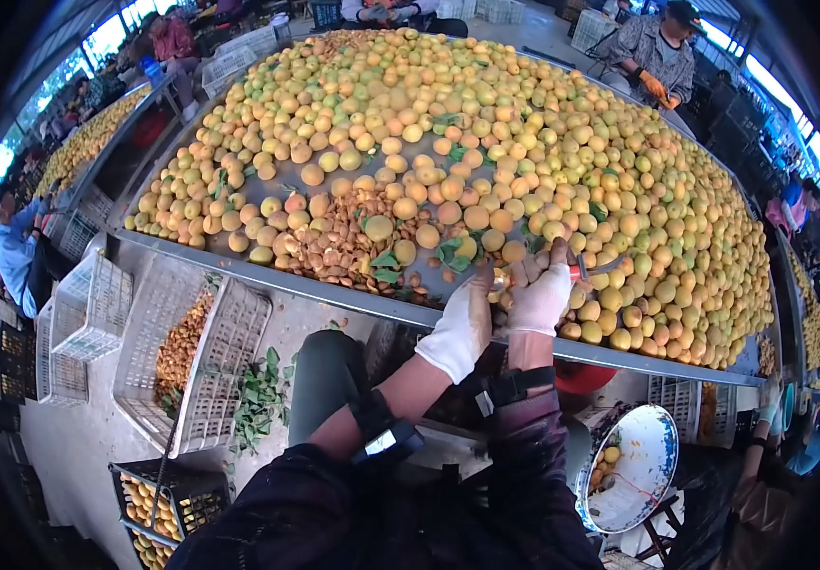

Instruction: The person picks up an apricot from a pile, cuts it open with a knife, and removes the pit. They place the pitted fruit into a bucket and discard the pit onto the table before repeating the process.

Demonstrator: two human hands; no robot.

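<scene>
My right hand (538,293), in a white glove with bare fingertips, is closed around a curved knife (602,267) with a red handle; its blade points right over the fruit. Close beside it, my left hand (461,328), gloved in the same way, is closed with its fingertips on what looks like an apricot, mostly hidden by the fingers. Both hands are above the near edge of a metal table (372,302) heaped with apricots (657,218). Left of my hands lies a pile of brown pits (343,233) with some green leaves (453,253).
A white crate (239,351) with pits stands at lower left, near a black crate (158,503) of apricots. At lower right are a white bucket (643,465) and a red basin (583,377). Another person (659,62) in orange gloves sits across the table.
</scene>
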